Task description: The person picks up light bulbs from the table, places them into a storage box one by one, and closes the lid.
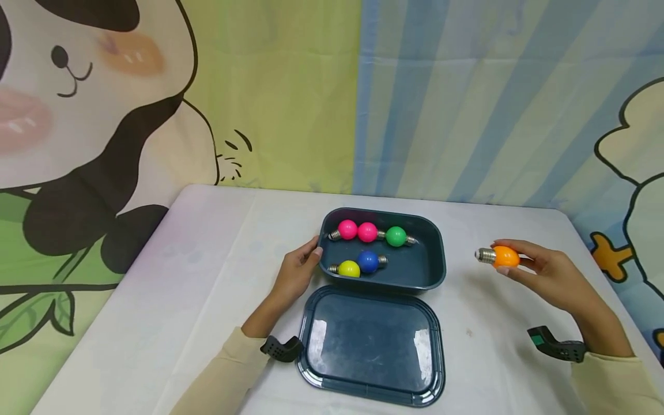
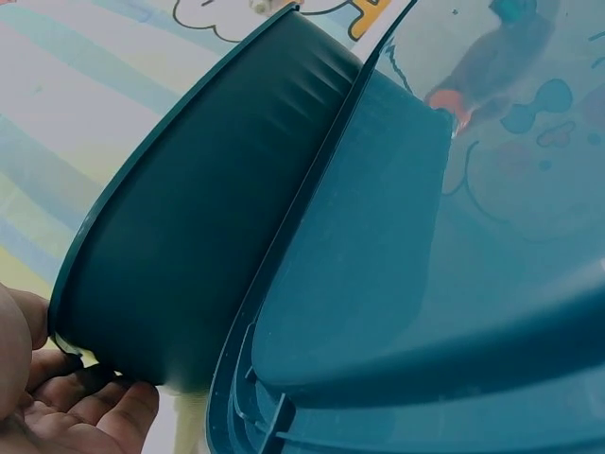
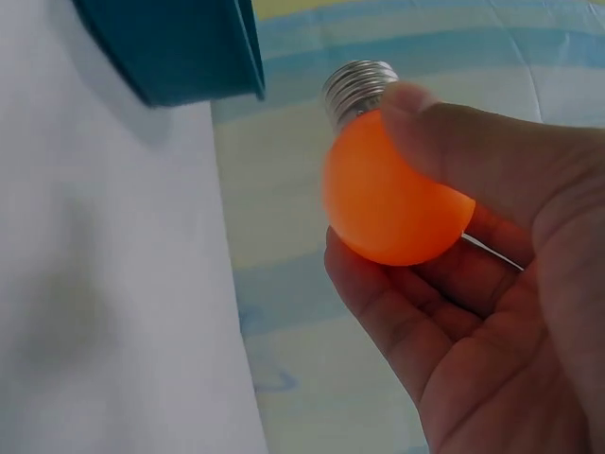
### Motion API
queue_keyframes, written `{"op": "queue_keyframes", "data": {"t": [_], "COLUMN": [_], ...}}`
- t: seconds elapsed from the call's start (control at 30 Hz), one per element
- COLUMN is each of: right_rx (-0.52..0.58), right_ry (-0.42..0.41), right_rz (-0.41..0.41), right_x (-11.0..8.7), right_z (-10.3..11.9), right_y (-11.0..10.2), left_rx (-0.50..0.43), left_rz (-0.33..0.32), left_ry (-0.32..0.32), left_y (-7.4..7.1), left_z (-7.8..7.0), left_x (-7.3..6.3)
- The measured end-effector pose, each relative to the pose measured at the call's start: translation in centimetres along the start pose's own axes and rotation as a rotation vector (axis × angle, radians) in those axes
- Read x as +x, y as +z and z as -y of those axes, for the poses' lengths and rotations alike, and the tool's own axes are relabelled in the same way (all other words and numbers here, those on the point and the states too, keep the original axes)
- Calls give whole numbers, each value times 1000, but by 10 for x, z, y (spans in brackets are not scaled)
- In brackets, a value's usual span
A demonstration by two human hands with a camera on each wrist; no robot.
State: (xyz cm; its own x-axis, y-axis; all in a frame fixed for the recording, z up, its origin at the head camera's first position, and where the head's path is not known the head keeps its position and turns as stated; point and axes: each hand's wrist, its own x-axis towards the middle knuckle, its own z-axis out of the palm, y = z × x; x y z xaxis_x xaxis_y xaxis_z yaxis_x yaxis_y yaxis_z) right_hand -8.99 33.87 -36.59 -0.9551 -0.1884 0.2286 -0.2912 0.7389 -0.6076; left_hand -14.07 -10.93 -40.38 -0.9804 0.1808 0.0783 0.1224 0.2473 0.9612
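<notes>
An orange light bulb (image 1: 505, 256) with a silver screw base is pinched between the thumb and fingers of my right hand (image 1: 550, 274), held above the table right of the box. In the right wrist view the bulb's orange globe (image 3: 392, 194) fills the grasp, base pointing up. My left hand (image 1: 294, 271) grips the left end of a dark blue-green plastic box (image 1: 410, 274), thumb at the rim and fingers beneath, as the left wrist view shows. Inside lie two pink bulbs (image 1: 347, 229) and a green bulb (image 1: 396, 236) along the back, a yellow bulb (image 1: 349, 268) and a blue bulb (image 1: 368, 261) in front.
The box's matching lid (image 1: 370, 346) lies on the white-covered table (image 1: 223, 288), just in front of the box. A cartoon-printed curtain (image 1: 290, 104) hangs behind the table. Black bands sit on the left wrist (image 1: 282, 349) and right wrist (image 1: 560, 346).
</notes>
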Motion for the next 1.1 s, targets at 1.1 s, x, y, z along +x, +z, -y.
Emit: {"op": "queue_keyframes", "data": {"t": [1.1], "right_rx": [90], "right_ry": [-155], "right_rz": [138], "right_x": [65], "right_z": [42], "right_y": [27], "left_rx": [-29], "left_rz": [-20], "left_ry": [25], "left_y": [4], "left_z": [40], "left_x": [12]}}
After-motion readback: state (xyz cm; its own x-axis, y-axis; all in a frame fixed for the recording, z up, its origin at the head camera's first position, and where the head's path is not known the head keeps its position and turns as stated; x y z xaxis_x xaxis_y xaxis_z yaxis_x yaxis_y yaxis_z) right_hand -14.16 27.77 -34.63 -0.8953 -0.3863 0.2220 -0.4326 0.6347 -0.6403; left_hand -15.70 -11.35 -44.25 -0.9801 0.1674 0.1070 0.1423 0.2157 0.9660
